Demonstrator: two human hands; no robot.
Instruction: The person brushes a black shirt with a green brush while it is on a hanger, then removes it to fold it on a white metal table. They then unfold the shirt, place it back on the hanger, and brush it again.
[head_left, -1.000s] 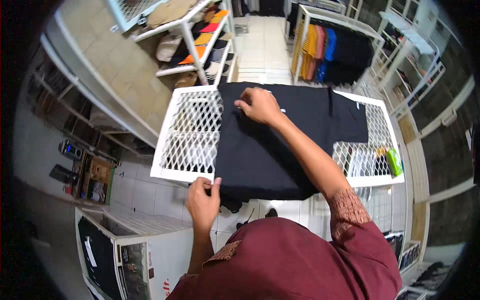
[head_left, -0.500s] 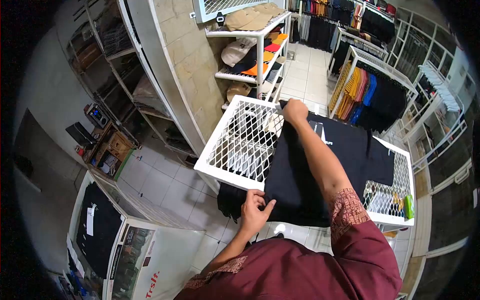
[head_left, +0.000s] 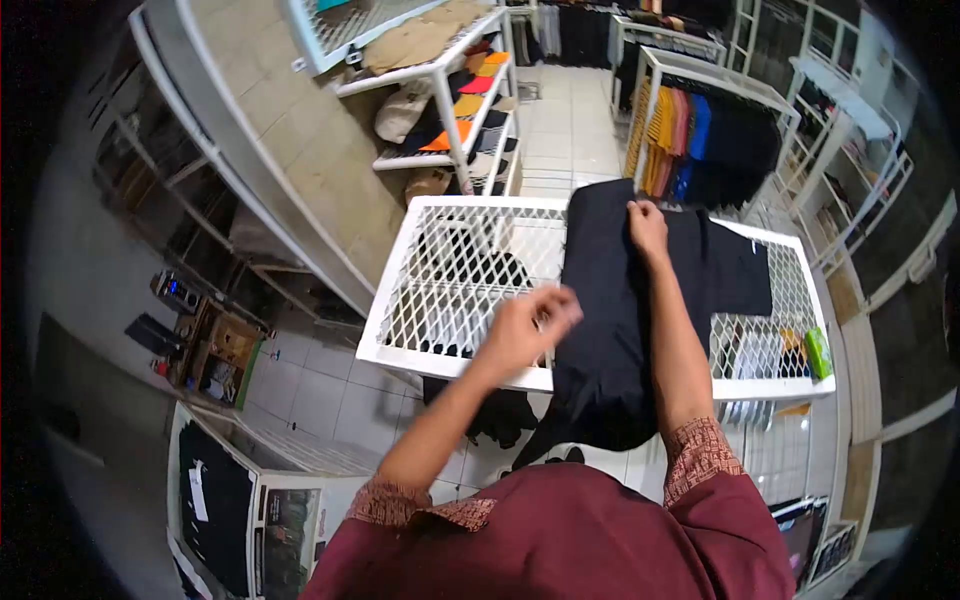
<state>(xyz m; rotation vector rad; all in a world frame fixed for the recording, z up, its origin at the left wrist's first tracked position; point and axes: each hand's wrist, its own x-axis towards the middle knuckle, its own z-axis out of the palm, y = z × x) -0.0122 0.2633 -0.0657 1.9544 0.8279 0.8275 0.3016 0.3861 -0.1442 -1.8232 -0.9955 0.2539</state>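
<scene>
Since left hand [head_left: 530, 325] rose, garment [head_left: 610, 330] folded narrower.

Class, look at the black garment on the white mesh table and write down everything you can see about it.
The black garment looks like soft, plain cloth, folded into a long narrow panel. It lies flat across the white mesh table, its near end drooping over the table's front edge. More black cloth spreads flat to its right. The right hand presses on its far part; the left hand, blurred, is at its left edge, though contact is unclear.
</scene>
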